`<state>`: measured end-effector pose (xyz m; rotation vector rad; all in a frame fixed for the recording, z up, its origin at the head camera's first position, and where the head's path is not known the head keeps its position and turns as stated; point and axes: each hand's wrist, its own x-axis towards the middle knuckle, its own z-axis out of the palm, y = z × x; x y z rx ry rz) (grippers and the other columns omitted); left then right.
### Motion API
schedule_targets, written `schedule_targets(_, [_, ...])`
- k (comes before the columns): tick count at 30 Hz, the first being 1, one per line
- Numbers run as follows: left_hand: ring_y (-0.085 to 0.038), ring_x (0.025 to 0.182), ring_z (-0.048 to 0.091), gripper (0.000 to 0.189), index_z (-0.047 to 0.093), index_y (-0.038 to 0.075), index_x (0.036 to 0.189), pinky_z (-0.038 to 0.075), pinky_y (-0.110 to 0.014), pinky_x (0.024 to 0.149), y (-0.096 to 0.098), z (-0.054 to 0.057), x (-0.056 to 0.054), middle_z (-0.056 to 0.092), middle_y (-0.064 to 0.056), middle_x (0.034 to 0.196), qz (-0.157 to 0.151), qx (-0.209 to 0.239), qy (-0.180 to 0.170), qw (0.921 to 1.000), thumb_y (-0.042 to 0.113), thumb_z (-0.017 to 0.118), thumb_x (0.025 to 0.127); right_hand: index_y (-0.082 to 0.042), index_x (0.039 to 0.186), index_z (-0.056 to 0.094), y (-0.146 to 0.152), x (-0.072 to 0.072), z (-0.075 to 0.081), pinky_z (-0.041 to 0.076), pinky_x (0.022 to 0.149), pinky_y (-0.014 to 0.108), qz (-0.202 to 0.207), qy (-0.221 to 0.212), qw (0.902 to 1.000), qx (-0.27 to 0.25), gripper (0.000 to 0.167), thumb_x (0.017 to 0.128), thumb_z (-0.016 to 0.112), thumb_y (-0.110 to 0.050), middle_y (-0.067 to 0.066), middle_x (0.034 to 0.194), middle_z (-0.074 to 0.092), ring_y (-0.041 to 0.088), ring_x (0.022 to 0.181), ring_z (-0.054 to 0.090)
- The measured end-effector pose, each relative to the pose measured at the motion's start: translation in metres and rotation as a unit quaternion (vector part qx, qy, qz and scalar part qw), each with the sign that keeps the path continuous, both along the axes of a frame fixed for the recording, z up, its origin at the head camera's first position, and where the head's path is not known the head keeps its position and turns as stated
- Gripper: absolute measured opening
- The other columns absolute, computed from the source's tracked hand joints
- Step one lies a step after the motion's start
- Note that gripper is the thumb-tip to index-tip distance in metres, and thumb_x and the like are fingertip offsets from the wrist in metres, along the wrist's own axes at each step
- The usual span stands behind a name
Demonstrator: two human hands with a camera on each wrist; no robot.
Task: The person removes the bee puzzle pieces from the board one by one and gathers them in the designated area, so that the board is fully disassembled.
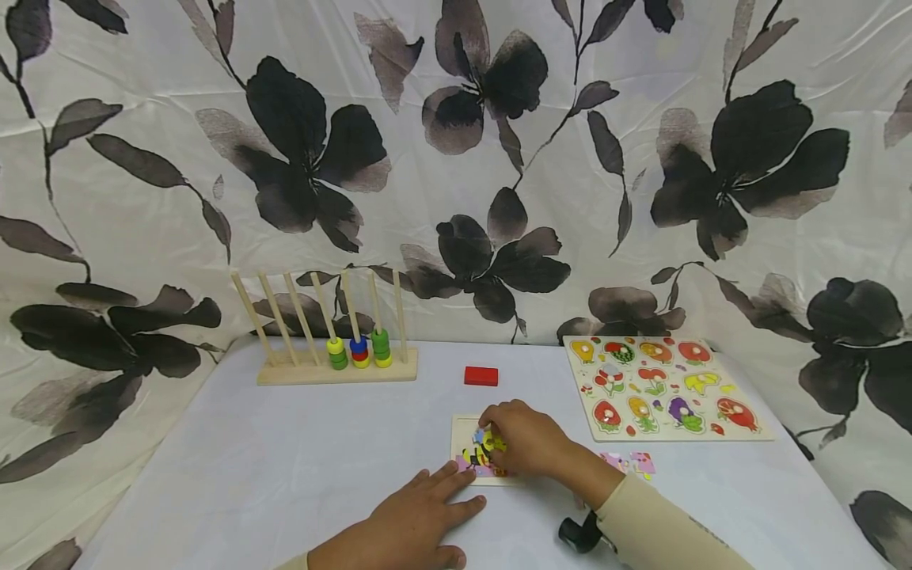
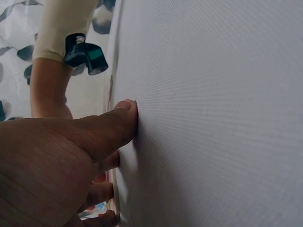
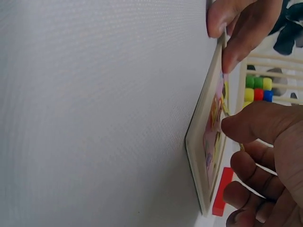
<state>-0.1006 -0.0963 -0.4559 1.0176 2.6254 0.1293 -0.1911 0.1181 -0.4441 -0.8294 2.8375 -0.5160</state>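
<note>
While my right grip (image 1: 523, 438) pinches a thin puzzle piece (image 3: 225, 109) | the puzzle board (image 1: 457, 434) lies just beneath it, its edge touched by my left grip (image 1: 415, 518), fingers extended | piece likely light, stiff, slightly slippery; best held, I judge, by opposite edges.

Right sleeve: I am wearing a long cream fabric sleeve (image 1: 670, 526), with fine dark marks running along it, too small to read.
Right cuff: a close, plain cream edge (image 2: 47, 54) is circling my wrist.
Left sleeve: a sliver of cream cloth (image 1: 294, 563) is showing.
Wrist device: a black, rounded attachment (image 1: 580, 534) is jutting from my right sleeve, a silvery screw-like part (image 2: 79, 40) joining it.
Hands: my left hand (image 1: 420, 518) and right hand (image 1: 530, 439) are showing bare.
</note>
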Motion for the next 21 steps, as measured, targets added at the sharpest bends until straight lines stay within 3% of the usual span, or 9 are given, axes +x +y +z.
schedule_targets(4, [-0.025, 0.152, 0.028, 0.07, 0.049, 0.036, 0.153, 0.038, -0.054, 0.113, 0.0, 0.001, 0.0, 0.034, 0.003, 0.164, 0.001, 0.001, -0.002, 1.0, 0.06, 0.069, 0.09, -0.017, 0.115, 0.072, 0.003, 0.0, -0.001, 0.056, 0.08, 0.038, -0.01, 0.004, 0.9999, 0.001, 0.038, 0.081, 0.086, -0.024, -0.006, 0.1, 0.066, 0.012, 0.095, 0.058])
schedule_targets(13, [-0.026, 0.152, 0.028, 0.069, 0.051, 0.035, 0.152, 0.038, -0.054, 0.113, 0.0, 0.001, 0.001, 0.035, 0.003, 0.163, 0.005, 0.003, 0.002, 1.0, 0.059, 0.069, 0.09, -0.017, 0.11, 0.072, 0.023, 0.005, -0.002, 0.051, 0.073, 0.035, -0.027, 0.01, 0.9995, -0.012, 0.036, 0.077, 0.085, -0.022, -0.012, 0.089, 0.059, 0.01, 0.088, 0.054])
schedule_targets(21, [-0.025, 0.152, 0.027, 0.069, 0.051, 0.036, 0.152, 0.036, -0.053, 0.114, 0.002, 0.002, 0.0, 0.035, 0.005, 0.163, 0.017, -0.004, -0.012, 0.9998, 0.059, 0.07, 0.089, -0.022, 0.11, 0.072, 0.048, 0.014, 0.002, 0.05, 0.071, 0.032, -0.049, 0.017, 0.9986, -0.012, 0.032, 0.08, 0.084, -0.025, -0.014, 0.092, 0.058, 0.007, 0.087, 0.053])
